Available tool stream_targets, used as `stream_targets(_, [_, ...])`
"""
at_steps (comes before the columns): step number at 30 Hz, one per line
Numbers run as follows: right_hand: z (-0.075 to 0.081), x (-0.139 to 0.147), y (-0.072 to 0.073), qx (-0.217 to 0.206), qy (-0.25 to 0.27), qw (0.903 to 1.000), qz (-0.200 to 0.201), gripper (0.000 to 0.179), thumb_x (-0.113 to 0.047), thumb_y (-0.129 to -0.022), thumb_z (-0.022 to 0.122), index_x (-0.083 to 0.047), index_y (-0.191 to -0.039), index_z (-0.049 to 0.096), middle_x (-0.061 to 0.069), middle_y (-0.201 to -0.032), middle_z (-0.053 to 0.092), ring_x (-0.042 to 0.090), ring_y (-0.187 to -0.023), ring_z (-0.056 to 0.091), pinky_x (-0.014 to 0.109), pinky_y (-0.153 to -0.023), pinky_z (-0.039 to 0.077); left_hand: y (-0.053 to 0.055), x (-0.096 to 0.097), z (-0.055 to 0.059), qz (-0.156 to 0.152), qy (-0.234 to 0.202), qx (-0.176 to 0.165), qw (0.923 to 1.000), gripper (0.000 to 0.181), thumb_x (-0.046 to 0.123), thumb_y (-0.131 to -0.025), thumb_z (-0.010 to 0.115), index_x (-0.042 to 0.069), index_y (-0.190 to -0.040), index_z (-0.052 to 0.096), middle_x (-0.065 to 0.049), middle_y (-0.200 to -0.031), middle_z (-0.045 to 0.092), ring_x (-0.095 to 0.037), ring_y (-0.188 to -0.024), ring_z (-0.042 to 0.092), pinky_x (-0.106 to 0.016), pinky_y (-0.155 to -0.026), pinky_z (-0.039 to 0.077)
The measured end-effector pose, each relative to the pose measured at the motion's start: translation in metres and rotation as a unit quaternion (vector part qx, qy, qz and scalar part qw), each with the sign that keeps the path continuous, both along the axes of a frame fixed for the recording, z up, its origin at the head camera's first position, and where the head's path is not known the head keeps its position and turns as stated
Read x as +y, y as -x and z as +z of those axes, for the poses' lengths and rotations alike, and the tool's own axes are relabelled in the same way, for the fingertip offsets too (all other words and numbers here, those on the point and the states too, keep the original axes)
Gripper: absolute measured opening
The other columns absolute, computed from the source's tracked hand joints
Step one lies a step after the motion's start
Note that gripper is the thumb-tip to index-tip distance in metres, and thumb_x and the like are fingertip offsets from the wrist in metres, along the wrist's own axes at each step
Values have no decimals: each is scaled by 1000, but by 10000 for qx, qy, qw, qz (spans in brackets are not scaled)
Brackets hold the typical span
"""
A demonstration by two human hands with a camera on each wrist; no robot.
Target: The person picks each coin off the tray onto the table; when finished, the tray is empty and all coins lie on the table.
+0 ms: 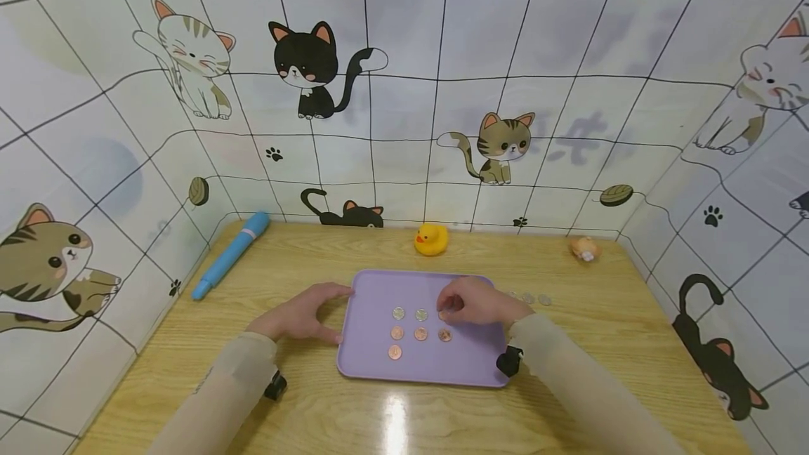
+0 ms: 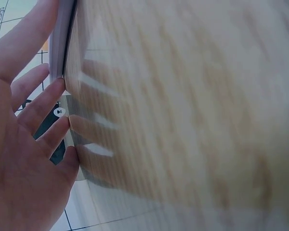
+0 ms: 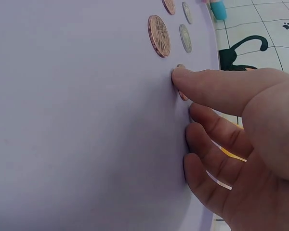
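A purple tray (image 1: 366, 364) lies on the wooden table. On it, two silver-coloured coins (image 1: 421, 314) sit in a row above several copper-coloured coins (image 1: 420, 333). My right hand (image 1: 477, 302) reaches over the tray's right half, its thumb on a copper coin (image 3: 183, 96) close to the tray surface. The index finger is hidden behind the thumb, and the other fingers bend down to the tray in the right wrist view. At the tray's left edge my left hand (image 1: 305, 313) spreads its thumb and fingers, with their tips against the rim.
A few silver-coloured coins (image 1: 545, 299) lie on the table beyond the tray's right edge, partly hidden by the right hand. Along the back stand a yellow rubber duck (image 1: 431, 239) and a small orange figure (image 1: 586, 249). A blue stick-like object (image 1: 230, 258) lies at the back left.
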State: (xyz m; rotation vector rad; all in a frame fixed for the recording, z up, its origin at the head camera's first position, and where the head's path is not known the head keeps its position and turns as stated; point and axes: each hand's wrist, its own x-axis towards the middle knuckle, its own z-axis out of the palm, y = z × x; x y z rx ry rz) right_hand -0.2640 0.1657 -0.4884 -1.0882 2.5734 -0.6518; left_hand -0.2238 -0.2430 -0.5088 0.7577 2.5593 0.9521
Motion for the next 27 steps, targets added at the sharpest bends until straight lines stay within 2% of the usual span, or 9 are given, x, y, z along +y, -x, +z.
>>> stream_targets(11, [0,-1,1,-106,-130,9999,3,8,-16,-94,79,-20,-98,74,-9,-92,67,12,-83,59,27,-76,50,-1,0,0,82,-15,-77,9999,94,42,-78,94,15,-157,49,-15,-163,42,-44,-152,33,-68,-124,23])
stream_targets(27, [9,-5,0,-188,-416,9985,318,11,-8,-92,78,-12,-93,68,-5,-87,63,7,-79,53,26,-75,49,-2,1,0,106,-26,-66,9999,94,40,-78,94,14,-156,50,-15,-163,44,-44,-152,34,-67,-124,24])
